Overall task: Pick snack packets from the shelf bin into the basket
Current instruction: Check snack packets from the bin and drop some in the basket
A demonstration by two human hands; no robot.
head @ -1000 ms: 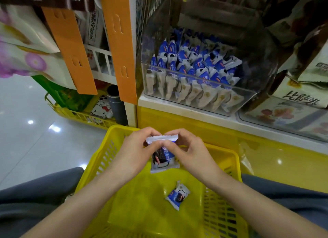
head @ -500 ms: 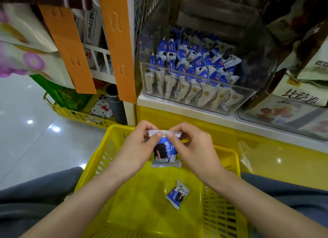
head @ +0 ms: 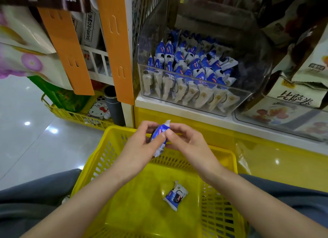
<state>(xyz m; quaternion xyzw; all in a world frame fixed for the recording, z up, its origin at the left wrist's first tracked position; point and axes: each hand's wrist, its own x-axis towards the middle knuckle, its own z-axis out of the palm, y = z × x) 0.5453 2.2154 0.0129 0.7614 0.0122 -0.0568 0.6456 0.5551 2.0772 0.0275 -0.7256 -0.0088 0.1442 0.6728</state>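
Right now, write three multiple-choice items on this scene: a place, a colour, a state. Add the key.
1. Where does the loose packet lie? A in the basket B in the shelf bin C on the floor
2. What colour is the basket? A red B yellow C green
3. How is the other packet held? A by one hand alone B lying free C by both hands
Key: 1 A, it rests on the basket floor; 2 B, its walls are yellow; 3 C, left hand and right hand both hold it.

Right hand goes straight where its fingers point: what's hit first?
The right hand points left into the snack packet it pinches; just beyond that, probably the left hand, though depth is unclear.
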